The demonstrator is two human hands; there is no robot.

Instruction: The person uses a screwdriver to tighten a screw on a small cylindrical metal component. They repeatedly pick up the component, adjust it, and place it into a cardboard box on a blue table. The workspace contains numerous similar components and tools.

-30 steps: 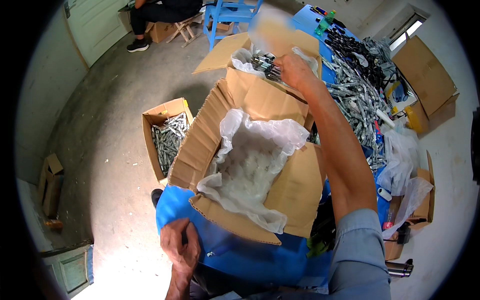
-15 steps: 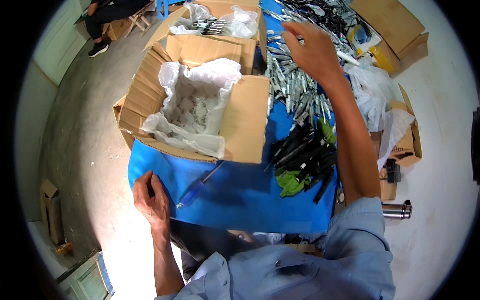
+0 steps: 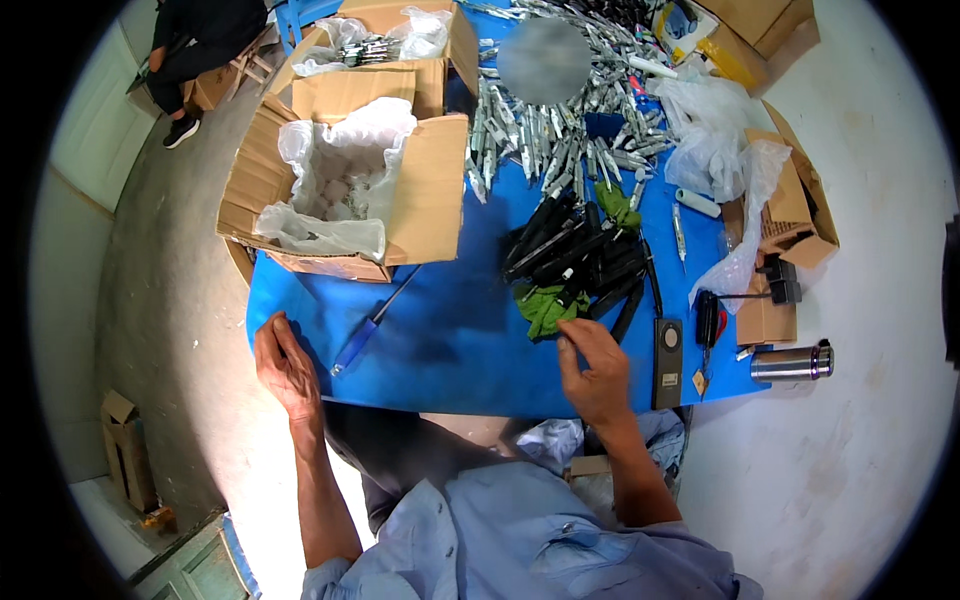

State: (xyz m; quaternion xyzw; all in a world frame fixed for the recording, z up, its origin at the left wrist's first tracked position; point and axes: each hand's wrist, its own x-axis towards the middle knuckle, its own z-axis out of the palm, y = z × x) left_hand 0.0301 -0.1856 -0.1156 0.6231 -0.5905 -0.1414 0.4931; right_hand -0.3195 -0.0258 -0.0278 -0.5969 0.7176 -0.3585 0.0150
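Note:
My left hand [image 3: 288,368] rests at the left front edge of the blue-covered table, fingers loosely stretched and nothing seen in it. To its right lies a screwdriver [image 3: 358,340] with a blue handle, its shaft pointing to an open carton [image 3: 430,190]. White plastic lines this carton, with small clear pieces inside. My right hand [image 3: 597,375] is by the front edge, thumb and forefinger close together; anything between them is too small to make out. Just beyond it, a green cloth [image 3: 545,312] lies under a heap of black pen-like tools [image 3: 570,245].
Many silvery pen-like tools [image 3: 540,140] cover the far table, partly behind a round grey blur. A second carton [image 3: 460,50] stands behind the first. On the right are a grey box-shaped device [image 3: 668,365], a steel flask [image 3: 792,362] and plastic bags [image 3: 705,130]. Another person sits far left.
My right hand has come back from the silvery heap to the front edge of the table. My left hand has stayed by the left edge, its fingers straighter. The whole view has shifted.

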